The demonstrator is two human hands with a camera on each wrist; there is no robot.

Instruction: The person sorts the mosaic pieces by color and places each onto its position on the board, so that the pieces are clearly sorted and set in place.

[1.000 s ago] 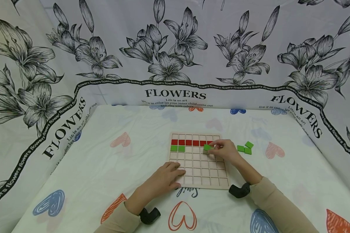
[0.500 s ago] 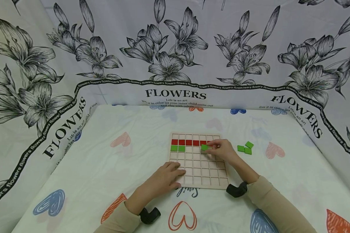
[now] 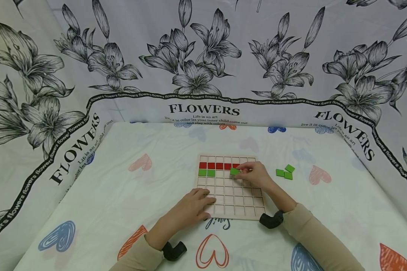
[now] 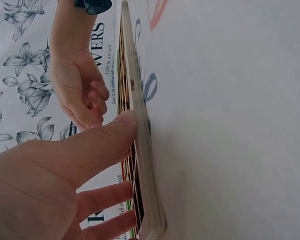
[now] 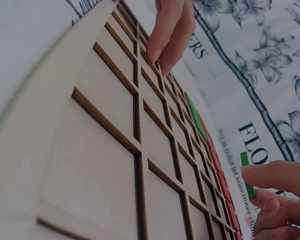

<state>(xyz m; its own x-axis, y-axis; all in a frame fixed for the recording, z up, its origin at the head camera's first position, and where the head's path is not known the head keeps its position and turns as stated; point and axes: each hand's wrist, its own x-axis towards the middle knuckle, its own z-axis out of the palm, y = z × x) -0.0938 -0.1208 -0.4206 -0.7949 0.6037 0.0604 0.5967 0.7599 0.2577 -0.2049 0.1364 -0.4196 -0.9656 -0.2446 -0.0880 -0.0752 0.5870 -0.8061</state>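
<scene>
A wooden grid board (image 3: 230, 213) lies on the table, with a row of red tiles (image 3: 219, 166) and two green tiles (image 3: 206, 172) below its left end. My right hand (image 3: 257, 177) pinches a green tile (image 3: 234, 171) between thumb and finger over the board, just below the red row; the right wrist view shows this tile (image 5: 248, 175) raised on edge. With fingers spread, my left hand (image 3: 188, 206) rests on the board's lower left edge. In the left wrist view its thumb lies on the board's rim (image 4: 144, 165).
Several loose green tiles (image 3: 288, 175) lie on the table right of the board. The white cloth (image 3: 105, 195) carries printed hearts, and a flower-printed curtain (image 3: 122, 109) stands behind. Black wrist devices are on both arms, the left one (image 3: 174, 251) below the board.
My right hand has moved a little to the left with the green tile, uncovering nothing new on the board's left. My left hand has stayed in place.
</scene>
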